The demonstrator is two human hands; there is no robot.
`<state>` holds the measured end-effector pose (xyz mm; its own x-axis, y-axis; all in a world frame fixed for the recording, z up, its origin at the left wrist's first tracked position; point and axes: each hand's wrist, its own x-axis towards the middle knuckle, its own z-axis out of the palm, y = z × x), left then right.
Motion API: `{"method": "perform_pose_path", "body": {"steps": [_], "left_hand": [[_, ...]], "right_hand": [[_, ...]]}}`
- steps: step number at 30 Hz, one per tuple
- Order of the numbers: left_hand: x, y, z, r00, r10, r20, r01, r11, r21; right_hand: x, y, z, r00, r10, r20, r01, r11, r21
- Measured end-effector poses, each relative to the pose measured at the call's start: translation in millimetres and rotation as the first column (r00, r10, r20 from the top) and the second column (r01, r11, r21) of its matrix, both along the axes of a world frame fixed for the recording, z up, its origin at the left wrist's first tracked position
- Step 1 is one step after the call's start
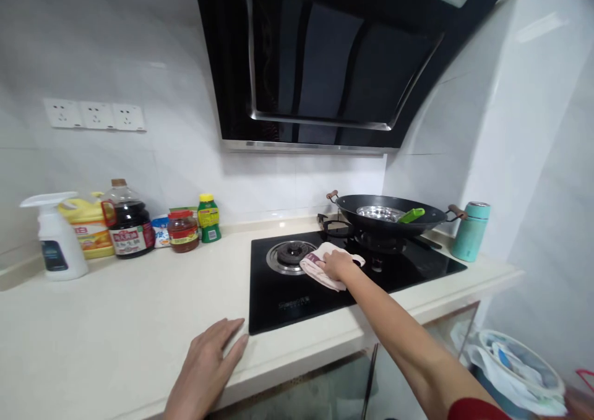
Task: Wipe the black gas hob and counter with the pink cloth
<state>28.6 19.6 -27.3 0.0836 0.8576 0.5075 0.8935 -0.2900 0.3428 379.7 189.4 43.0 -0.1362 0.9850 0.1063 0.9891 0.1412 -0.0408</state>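
Observation:
My right hand (336,264) presses a pale pink cloth (320,276) onto the black glass gas stove (290,312), its fingers bent over the fabric. The cloth lies just right of the left burner (293,253) and touches the edge of its metal ring. On the countertop's front edge rests my left hand (208,361), fingers stretched out near the stove's front left corner, holding nothing. A black wok (420,225) with wooden handles sits over the right burner. Inside it are a shiny metal dish (378,213) and something with a green handle (411,215).
Along the wall stand a white spray bottle (62,240), a yellow jug (90,231), a dark soy sauce bottle (131,225), a red-lidded jar (182,233) and a green bottle (208,220). A teal flask (471,234) is beside the wok. Overhead hangs a black range hood (325,61); a lined bin (520,377) is below right.

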Motion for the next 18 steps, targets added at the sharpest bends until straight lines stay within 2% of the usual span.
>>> {"method": "perform_pose_path", "body": {"steps": [4, 8, 12, 15, 18], "left_hand": [[1.4, -0.4, 0.1, 1.0, 0.001, -0.01, -0.001, 1.0, 0.001], [1.8, -2.4, -0.8, 1.0, 0.003, -0.017, -0.003, 1.0, 0.009], [1.5, -3.0, -0.3, 1.0, 0.013, -0.005, -0.013, 1.0, 0.017], [1.5, -3.3, 1.2, 1.0, 0.002, 0.002, -0.002, 1.0, -0.006], [3.2, -5.8, 5.1, 1.0, -0.008, 0.009, 0.009, 0.999, -0.053]], "right_hand": [[7.1, -30.1, -10.4, 0.991, 0.13, -0.036, -0.127, 0.988, 0.088], [19.3, -59.5, -15.1, 0.952, 0.292, -0.092, -0.277, 0.949, 0.149], [36.7, -94.1, -25.9, 0.902, 0.403, -0.157, -0.371, 0.907, 0.197], [59.8, -119.8, -37.2, 0.888, 0.418, -0.192, -0.374, 0.899, 0.229], [89.0, -136.1, -45.6, 0.907, 0.355, -0.225, -0.299, 0.921, 0.249]]}}
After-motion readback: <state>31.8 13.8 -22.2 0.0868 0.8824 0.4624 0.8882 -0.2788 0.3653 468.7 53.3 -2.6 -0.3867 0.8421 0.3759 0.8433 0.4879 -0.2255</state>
